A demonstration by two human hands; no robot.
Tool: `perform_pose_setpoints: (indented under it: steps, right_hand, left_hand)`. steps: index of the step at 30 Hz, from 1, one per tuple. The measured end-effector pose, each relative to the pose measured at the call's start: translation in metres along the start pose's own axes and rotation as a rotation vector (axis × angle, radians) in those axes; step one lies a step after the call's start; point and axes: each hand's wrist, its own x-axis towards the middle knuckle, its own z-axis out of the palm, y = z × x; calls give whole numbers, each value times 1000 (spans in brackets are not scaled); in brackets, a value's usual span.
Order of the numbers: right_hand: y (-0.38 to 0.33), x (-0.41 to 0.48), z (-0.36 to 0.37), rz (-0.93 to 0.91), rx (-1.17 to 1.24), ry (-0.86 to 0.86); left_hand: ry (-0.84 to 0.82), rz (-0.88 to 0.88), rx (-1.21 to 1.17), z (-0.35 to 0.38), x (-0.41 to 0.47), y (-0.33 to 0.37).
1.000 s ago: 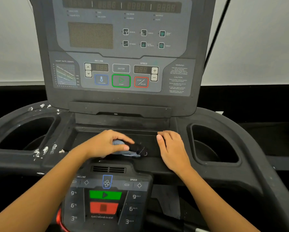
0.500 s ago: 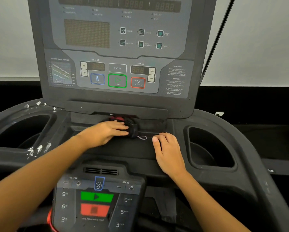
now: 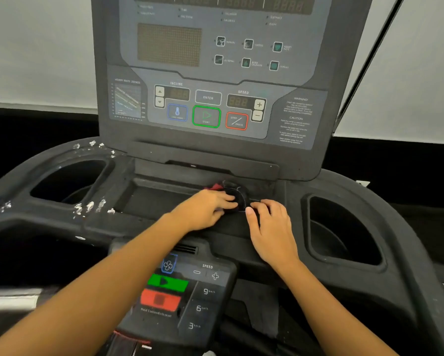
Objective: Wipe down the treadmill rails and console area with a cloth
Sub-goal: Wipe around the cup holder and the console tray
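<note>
**Cloth hidden at the tray's rear**

Left hand (image 3: 205, 210), fingers flat, has slid from the tray's (image 3: 151, 199) middle to its back and presses a dark lump (image 3: 232, 197). The cloth is presumably beneath. Right hand (image 3: 272, 227) rests loose alongside. Rails remain unwiped.

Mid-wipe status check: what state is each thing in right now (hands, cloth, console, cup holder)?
left hand: fingers pressing on the cloth.
cloth: dark, bunched at the tray's back edge.
right hand: flat on the tray ledge, holding nothing.
console displays: unlit.
left cup holder rim: flecked with white bits.
</note>
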Motion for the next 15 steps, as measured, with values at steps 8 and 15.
perform_pose_setpoints:
  steps: [8,15]
  right_hand:
    - [3,-2,-1,-15,4,-12]
    - [3,-3,-3,-16,29,-37]
  left_hand:
    - [-49,-155,-140,-11,-19,-16]
    - [-25,-359,-91,-38,-59,-52]
